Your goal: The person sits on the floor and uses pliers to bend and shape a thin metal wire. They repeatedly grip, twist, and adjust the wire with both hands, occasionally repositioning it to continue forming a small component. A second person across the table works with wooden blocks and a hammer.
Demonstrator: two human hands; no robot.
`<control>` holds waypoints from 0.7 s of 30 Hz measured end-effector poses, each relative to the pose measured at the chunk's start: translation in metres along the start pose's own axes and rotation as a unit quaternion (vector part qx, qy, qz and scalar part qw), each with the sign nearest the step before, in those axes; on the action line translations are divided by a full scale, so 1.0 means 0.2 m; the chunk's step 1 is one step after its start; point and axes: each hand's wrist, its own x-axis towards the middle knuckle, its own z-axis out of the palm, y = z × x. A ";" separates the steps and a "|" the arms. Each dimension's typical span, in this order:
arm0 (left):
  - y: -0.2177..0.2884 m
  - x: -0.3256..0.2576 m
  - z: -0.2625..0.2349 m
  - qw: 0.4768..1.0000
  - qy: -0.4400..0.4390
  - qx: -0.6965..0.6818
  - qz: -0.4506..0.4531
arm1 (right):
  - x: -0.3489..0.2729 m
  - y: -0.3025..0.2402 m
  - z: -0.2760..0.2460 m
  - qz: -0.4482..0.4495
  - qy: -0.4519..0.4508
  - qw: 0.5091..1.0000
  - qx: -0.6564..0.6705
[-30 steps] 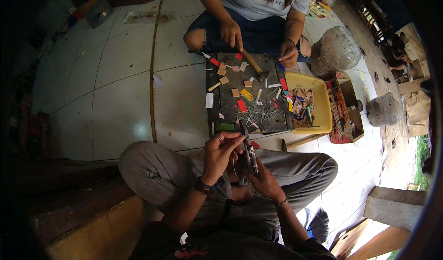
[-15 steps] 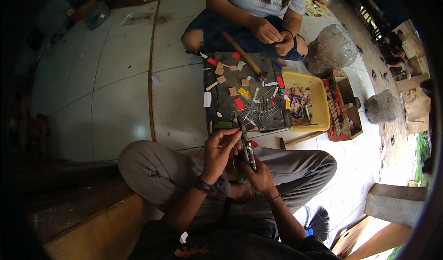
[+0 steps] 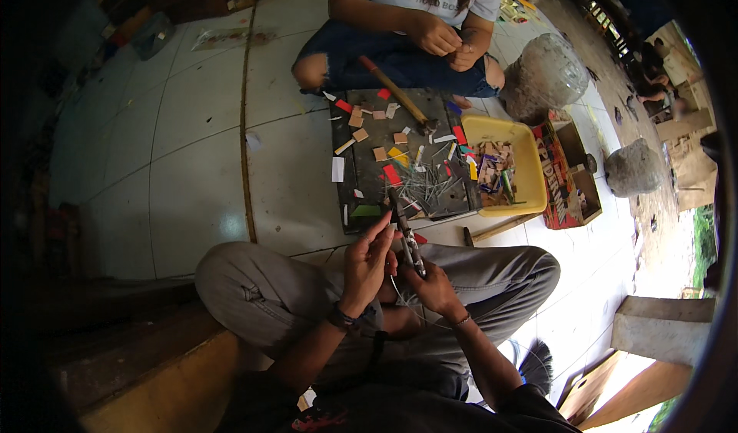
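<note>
My right hand [image 3: 435,288] is wrapped round the handles of a pair of metal pliers [image 3: 408,237], whose jaws point away from me toward the board. Close against the jaws is my left hand [image 3: 367,268], its fingers long and pressed together, with a small pale bit at the fingertips. A thin pale wire [image 3: 397,285] curves down from between both hands and trails over my lap toward the right wrist; the fingers partly hide where it is held. Just beyond lies a dark board [image 3: 355,185] with cut wire pieces [image 3: 430,185], small wooden squares [image 3: 357,122] and coloured scraps [image 3: 392,175].
A hammer [image 3: 400,95] lies across the board's far edge. Right of it stand a yellow tub [image 3: 538,202] of wooden bits and a red open box [image 3: 565,195]; another hammer [image 3: 503,228] lies before them. Opposite, a person [image 3: 430,37] sits with hands together. Plastic-wrapped lumps [image 3: 544,78] stand at right.
My left fingers have straightened and point farther up along the pliers. More of the pale wire shows below my hands. The view has shifted slightly; the person opposite still works with both hands together.
</note>
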 end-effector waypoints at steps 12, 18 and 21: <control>-0.03 -0.03 0.00 0.997 -0.057 0.027 0.036 | -0.02 -0.04 0.00 -0.003 0.016 1.000 -0.008; -0.04 -0.04 0.00 0.997 -0.075 -0.006 0.022 | -0.02 -0.05 0.02 -0.003 0.051 0.998 0.036; -0.04 -0.02 0.00 0.999 -0.035 -0.021 -0.021 | -0.02 -0.05 -0.01 0.000 -0.009 0.984 0.179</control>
